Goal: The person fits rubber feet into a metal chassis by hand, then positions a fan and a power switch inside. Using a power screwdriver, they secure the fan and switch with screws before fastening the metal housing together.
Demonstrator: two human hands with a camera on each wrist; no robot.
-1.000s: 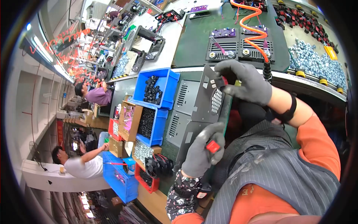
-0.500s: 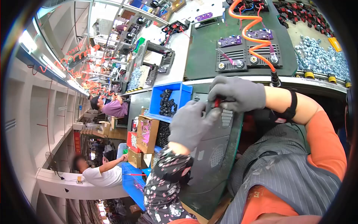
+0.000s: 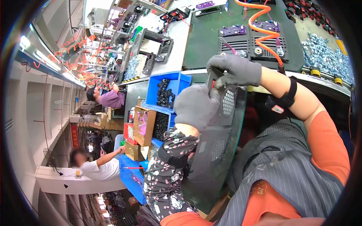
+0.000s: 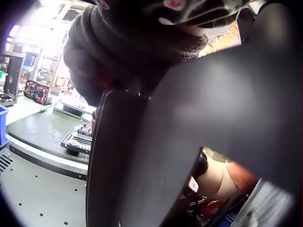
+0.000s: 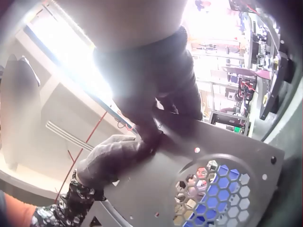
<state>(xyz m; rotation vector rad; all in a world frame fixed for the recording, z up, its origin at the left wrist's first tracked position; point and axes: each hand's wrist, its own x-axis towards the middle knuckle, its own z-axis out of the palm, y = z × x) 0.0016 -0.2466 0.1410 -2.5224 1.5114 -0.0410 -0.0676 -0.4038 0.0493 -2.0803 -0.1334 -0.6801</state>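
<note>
Both hands wear grey gloves and meet at the far end of a black metal panel (image 3: 219,118) with a honeycomb vent. My right hand (image 3: 239,71) grips that end, its thumb on the near face. My left hand (image 3: 196,107) holds the panel's left side, close to the right fingertips. A sliver of a red switch (image 3: 213,83) shows between the hands; the gloves hide the rest. In the right wrist view the panel (image 5: 156,182) stands tilted, with the gloved fingers over its upper edge. A second vented panel (image 3: 209,150) lies below on the green bench surface.
Blue bins (image 3: 151,92) of black parts stand left of the hands, beside a cardboard box (image 3: 145,126). An orange coiled hose (image 3: 260,32) hangs over slotted plates with purple circuit boards (image 3: 232,31). A metal nut pile (image 3: 328,52) is at right. Two people work at left.
A second ago each hand held a red switch, with the left hand lower and apart. The left hand has come up to the right hand at the panel's end, and the panel's end is now raised.
</note>
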